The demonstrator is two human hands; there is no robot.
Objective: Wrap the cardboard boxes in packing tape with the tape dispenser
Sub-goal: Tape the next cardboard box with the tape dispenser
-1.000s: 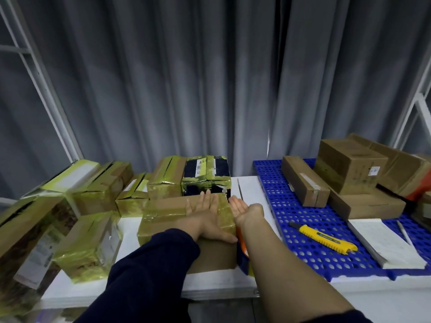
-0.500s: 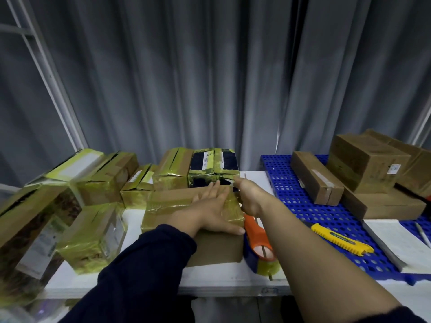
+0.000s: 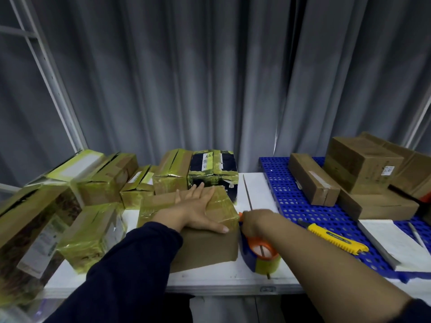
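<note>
Right now the left hand [image 3: 198,210] lies flat on top of the brown cardboard box [image 3: 210,247] at the middle of the white table [image 3: 210,279]. Its fingers are straight and slightly spread, pointing away from the person, and the thumb stretches along the near top edge. Bands of glossy yellowish tape cover the far part of this box's top, while its near side is bare cardboard.

Just beside the box's right face, the right hand [image 3: 253,221] is closed over the handle of the orange and blue tape dispenser [image 3: 260,250]. The fingers themselves are hidden under the back of the hand. The dispenser's roll of yellowish tape sits low by the box's near right corner.

To the right, a blue perforated plastic panel [image 3: 291,199] lies on the table. It carries four plain brown boxes [image 3: 312,178]: one long box lying alone, one flat box with a squarer one stacked on it, and one more behind at the frame's edge. The panel also holds one yellow utility knife [image 3: 335,238], one white pad of paper [image 3: 394,243] and one thin pen [image 3: 416,234] at the pad's right edge.

Left of and behind the held box stand the tape-wrapped boxes [image 3: 86,236], at least seven (the far left ones blur together). One of them is a dark box [image 3: 213,169] just beyond the left fingertips. A grey curtain [image 3: 210,89] hangs behind everything.
</note>
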